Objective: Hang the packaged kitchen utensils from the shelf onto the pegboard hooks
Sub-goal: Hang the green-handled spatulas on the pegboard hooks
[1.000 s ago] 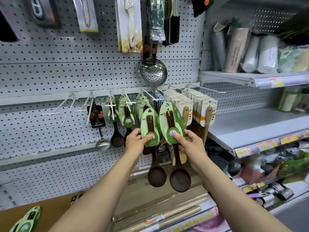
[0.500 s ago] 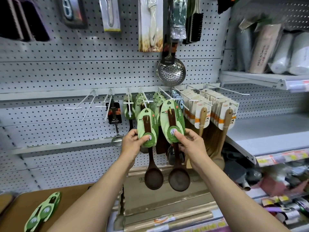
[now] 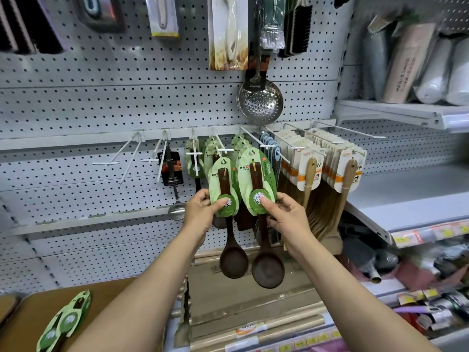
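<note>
My left hand (image 3: 203, 208) pinches the bottom of a green card (image 3: 222, 185) that carries a dark wooden spoon (image 3: 233, 257). Its top sits just below the tip of a white pegboard hook (image 3: 222, 146). My right hand (image 3: 285, 217) pinches a second, larger green card (image 3: 256, 184) with another dark spoon (image 3: 267, 270). That card's top hole lies close to the neighbouring hook (image 3: 253, 139); I cannot tell whether it is on it. More green-carded spoons (image 3: 195, 158) hang behind. Further green packs (image 3: 64, 322) lie on the brown surface at lower left.
Two bare hooks (image 3: 127, 151) stick out to the left, beside a carded steel ladle (image 3: 175, 189). Carded light wooden spatulas (image 3: 330, 158) hang to the right. A steel skimmer (image 3: 260, 102) hangs above. Grey shelves (image 3: 406, 194) with rolled goods stand on the right.
Both hands have kept their grip on the two carded spoons in front of the hooks. My view has swung left, bringing more of the brown surface into sight.
</note>
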